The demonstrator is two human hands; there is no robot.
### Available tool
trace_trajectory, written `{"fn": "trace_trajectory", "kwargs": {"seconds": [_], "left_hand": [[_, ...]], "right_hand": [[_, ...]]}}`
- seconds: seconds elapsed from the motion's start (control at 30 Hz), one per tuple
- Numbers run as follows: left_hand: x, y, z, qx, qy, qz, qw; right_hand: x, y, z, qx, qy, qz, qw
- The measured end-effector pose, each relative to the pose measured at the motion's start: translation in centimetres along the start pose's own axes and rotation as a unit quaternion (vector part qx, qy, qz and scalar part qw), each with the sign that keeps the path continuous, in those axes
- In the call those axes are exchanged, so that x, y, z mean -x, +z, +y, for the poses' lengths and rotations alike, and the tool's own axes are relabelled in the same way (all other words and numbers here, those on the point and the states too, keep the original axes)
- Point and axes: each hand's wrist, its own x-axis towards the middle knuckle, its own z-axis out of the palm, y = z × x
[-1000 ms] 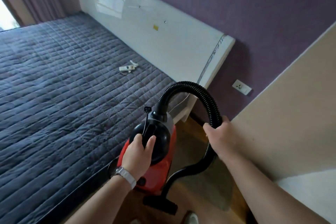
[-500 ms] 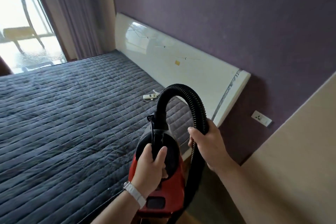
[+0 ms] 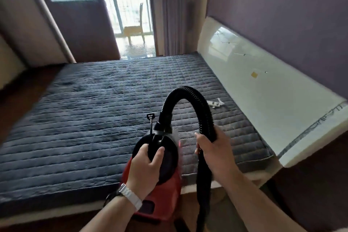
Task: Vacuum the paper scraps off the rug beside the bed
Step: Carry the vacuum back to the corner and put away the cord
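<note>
At the near long edge of the bed (image 3: pixel 56 211), raised in front of the mattress: small canister vacuum (image 3: pixel 162 194), red plastic lower body, glossy black domed top. Left hand (image 3: pixel 145 167) closed round the black carry handle across the dome, fingers curled beneath, thumb laid over the right side. White ribbed-link watch (image 3: pixel 131 197) on that wrist. Thin black stalk (image 3: pixel 150 116) with a small square clip at the tip, upright beside the hose collar.

Hose (image 3: pixel 199 103): black, corrugated, ribs fine and regular; smooth rigid cuff at the dome, then a tight arch up and over to the right, then down. Right hand (image 3: pixel 212 154) wrapped round the descending run, fingers curled tight on it; below the fist, hose hanging straight toward the floor and out of the bottom of the view.

Bed cover (image 3: pixel 94 118): dark grey-blue quilt, matte, stitched in long parallel channels with fainter cross seams, slightly puckered. Small white remote (image 3: pixel 213 104) flat on it just behind the arch of the hose, near the headboard (image 3: pixel 273 111). Headboard: long, low, glossy off-white panel, window glare on it, one small yellow square (image 3: pixel 254 74) stuck to the face. Matte purple wall (image 3: pixel 282 15) above.

Far side: grey pleated curtain (image 3: pixel 173 15), glazed door (image 3: pixel 84 24), pale wooden chair (image 3: pixel 134 30) out past the doorway. Floor beside the bed mostly hidden by arms and hose; rug not made out
</note>
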Motion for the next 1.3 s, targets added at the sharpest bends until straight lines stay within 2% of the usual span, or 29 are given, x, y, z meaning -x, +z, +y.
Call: {"fn": "trace_trajectory", "kwargs": {"seconds": [0.27,0.57,0.83,1.3], "left_hand": [[5.5,-6.8,-2.7,-0.049,-0.081,0.19,0.977],[10.5,-16.3,-7.6,-0.049,-0.132,0.309,0.94],[13.0,-27.9,-13.8,-0.032,-0.154,0.372,0.915],[13.3,-52.5,-25.6,-0.056,-0.191,0.429,0.881]], "right_hand": [[0.6,7.3,-1.6,-0.045,-0.052,-0.202,0.977],[5.7,19.0,-3.7,-0.064,-0.059,-0.347,0.934],[12.9,33.2,-6.6,-0.061,-0.063,-0.422,0.902],[24.5,59.5,-11.7,-0.052,-0.083,-0.467,0.879]]}}
